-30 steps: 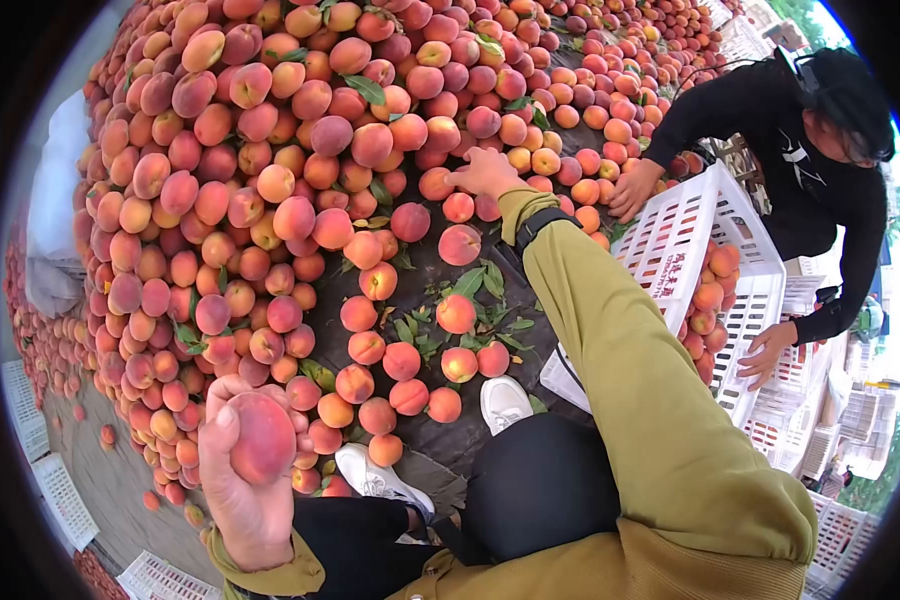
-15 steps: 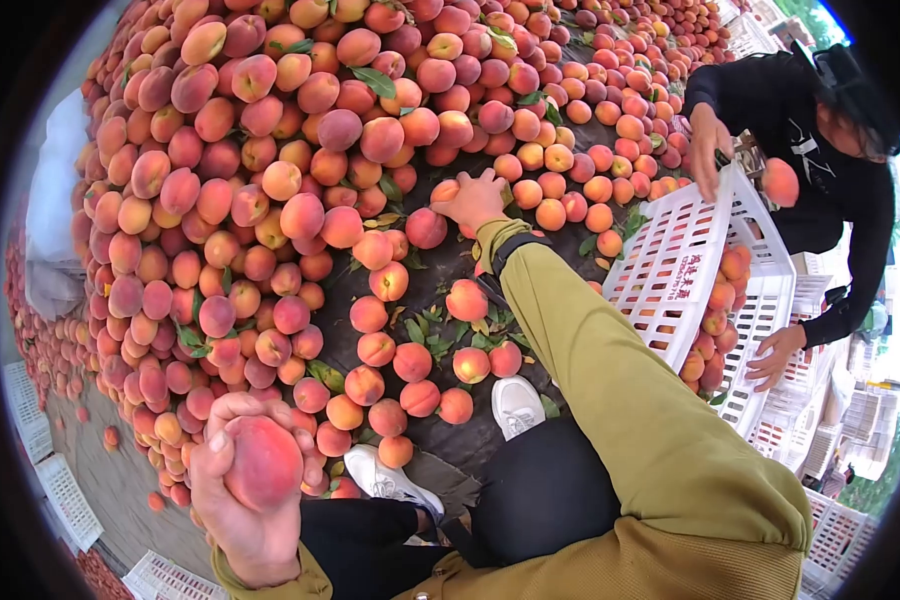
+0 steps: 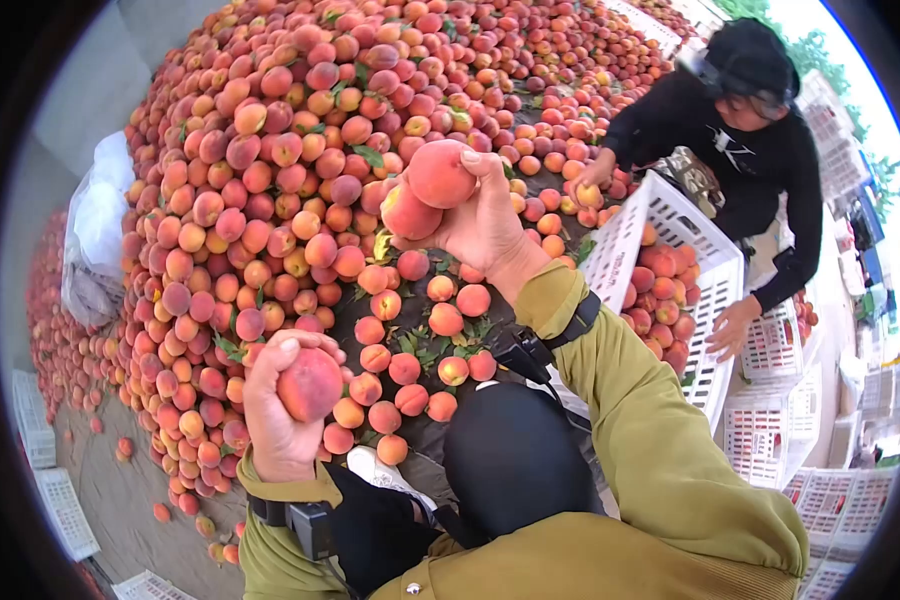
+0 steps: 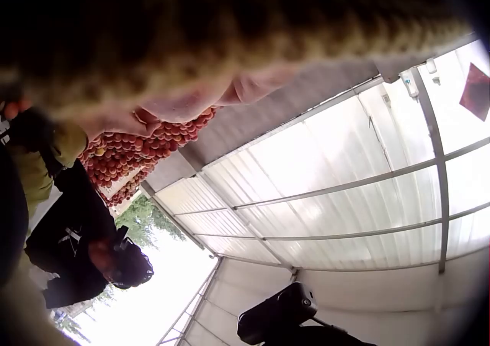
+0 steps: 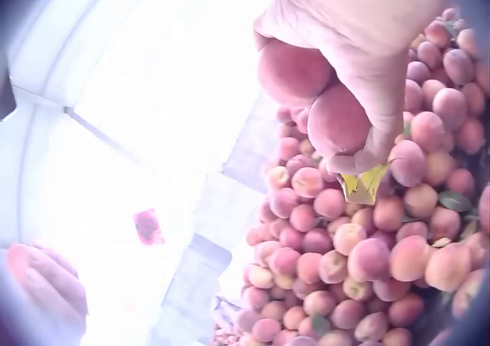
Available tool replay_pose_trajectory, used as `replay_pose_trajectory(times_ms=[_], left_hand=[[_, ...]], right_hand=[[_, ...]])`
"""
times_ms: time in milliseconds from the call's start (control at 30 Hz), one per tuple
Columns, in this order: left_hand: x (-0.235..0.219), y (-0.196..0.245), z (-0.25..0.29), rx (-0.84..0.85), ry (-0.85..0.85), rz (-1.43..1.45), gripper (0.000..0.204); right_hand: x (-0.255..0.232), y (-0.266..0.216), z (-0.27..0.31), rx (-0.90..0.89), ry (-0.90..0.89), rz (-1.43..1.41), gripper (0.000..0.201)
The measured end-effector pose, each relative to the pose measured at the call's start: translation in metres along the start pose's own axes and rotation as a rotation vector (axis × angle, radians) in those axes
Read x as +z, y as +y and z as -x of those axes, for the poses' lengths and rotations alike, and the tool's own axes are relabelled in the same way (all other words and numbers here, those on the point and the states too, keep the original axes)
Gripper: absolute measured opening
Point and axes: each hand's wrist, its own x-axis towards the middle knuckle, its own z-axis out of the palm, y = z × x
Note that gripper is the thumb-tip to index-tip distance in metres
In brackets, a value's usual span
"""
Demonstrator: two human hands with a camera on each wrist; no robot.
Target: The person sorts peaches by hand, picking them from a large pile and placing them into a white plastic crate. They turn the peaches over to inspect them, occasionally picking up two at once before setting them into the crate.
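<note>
My right hand [image 3: 480, 225] grips two peaches [image 3: 425, 192] raised for inspection; left hand [image 3: 280, 420] curls round one peach [image 3: 310, 383] above the pile [image 3: 270, 200].

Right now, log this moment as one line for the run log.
left hand: grips one peach | right hand: holds two peaches, raised over peach pile | second person: at white crate

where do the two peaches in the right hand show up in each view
Head: two reddish-orange peaches held up in the right hand, upper middle, above the heap.
Left wrist: not in it.
Right wrist: the same pair at top centre, gripped by the fingers.
Shared landmark: the big heap of peaches, lower right in the right wrist view.
</note>
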Motion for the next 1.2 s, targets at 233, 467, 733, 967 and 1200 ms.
replay_pose_trajectory(times_ms=[233,467,733,967,1200], left_hand=[[-0.010,0.002,-0.005,-0.027,-0.059,0.138,0.020],[0.016,-0.001,0.021,-0.107,-0.398,0.152,0.060],[0.163,-0.069,0.058,-0.298,-0.757,-0.489,0.071],[0.224,-0.210,0.017,0.414,-1.113,-1.255,0.057],[0.195,-0.218,0.012,0.304,-1.026,-1.399,0.030]], right_hand=[[-0.015,-0.067,0.157,-0.275,0.169,-0.056,0.065],[-0.058,-0.109,0.364,-0.518,0.546,-0.270,0.060],[-0.104,-0.071,0.424,-0.552,0.757,-0.268,0.053],[-0.125,-0.081,0.394,-0.580,0.701,-0.151,0.045],[-0.175,-0.056,0.389,-0.499,0.938,0.151,0.048]])
